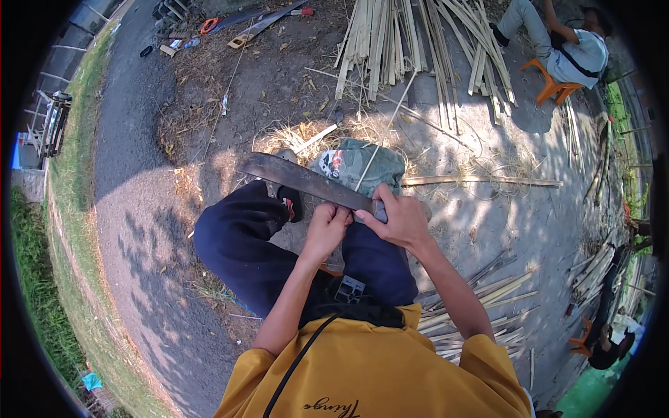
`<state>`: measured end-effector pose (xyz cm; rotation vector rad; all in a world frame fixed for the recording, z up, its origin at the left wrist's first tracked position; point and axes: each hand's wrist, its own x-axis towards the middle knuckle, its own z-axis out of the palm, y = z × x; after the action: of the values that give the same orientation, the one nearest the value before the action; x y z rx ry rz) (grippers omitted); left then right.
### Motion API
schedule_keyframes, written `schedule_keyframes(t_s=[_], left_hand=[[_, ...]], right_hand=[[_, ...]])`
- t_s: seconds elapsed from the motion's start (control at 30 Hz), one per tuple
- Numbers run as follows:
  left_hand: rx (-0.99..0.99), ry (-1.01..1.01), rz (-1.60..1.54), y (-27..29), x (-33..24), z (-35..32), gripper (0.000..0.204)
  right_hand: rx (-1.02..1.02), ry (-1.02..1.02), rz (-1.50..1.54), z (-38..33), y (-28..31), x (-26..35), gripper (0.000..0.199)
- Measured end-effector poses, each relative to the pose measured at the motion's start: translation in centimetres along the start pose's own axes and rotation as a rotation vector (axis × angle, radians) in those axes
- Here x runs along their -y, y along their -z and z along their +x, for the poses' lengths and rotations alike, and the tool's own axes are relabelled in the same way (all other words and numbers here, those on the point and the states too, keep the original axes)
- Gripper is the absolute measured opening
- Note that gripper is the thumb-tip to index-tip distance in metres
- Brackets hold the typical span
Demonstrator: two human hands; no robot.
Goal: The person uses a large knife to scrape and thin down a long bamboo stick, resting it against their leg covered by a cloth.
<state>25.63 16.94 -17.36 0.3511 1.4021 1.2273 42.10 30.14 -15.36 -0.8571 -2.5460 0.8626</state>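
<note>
My right hand [398, 221] is wrapped round the grip of a machete [300, 177], its broad dark blade pointing left and slightly away across my lap. Close to the handle end of the blade, the fingers of my left hand [327, 226] are pinched together. A thin pale bamboo strip [382, 141] runs down from the far side, passes behind the blade and lines up with my left fingers; its near end is hidden. Beyond the blade, a camouflage-patterned green cloth [369, 164] lies over something between my knees.
Long split bamboo strips [383, 45] are heaped at the far side, with more strips [488, 306] to my right. Curly shavings [446, 164] litter the ground. Two handsaws [268, 24] lie far left. A person [571, 52] sits on an orange stool [550, 87] at far right.
</note>
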Motion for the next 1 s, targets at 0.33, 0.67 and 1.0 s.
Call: schedule_keyframes(t_s=[0.33,0.67,1.0], left_hand=[[-0.195,-0.195,0.329,0.0,1.5,0.6,0.033],[-0.25,-0.319,0.413,-0.2,0.9,-0.9,0.028],[-0.269,-0.363,0.489,-0.2,0.6,-1.7,0.028]], right_hand=[[0.089,0.003,-0.031,0.8,0.5,0.5,0.05],[0.077,0.034,-0.068,0.8,0.3,1.0,0.052],[0.078,0.048,-0.061,0.7,-0.2,1.0,0.051]])
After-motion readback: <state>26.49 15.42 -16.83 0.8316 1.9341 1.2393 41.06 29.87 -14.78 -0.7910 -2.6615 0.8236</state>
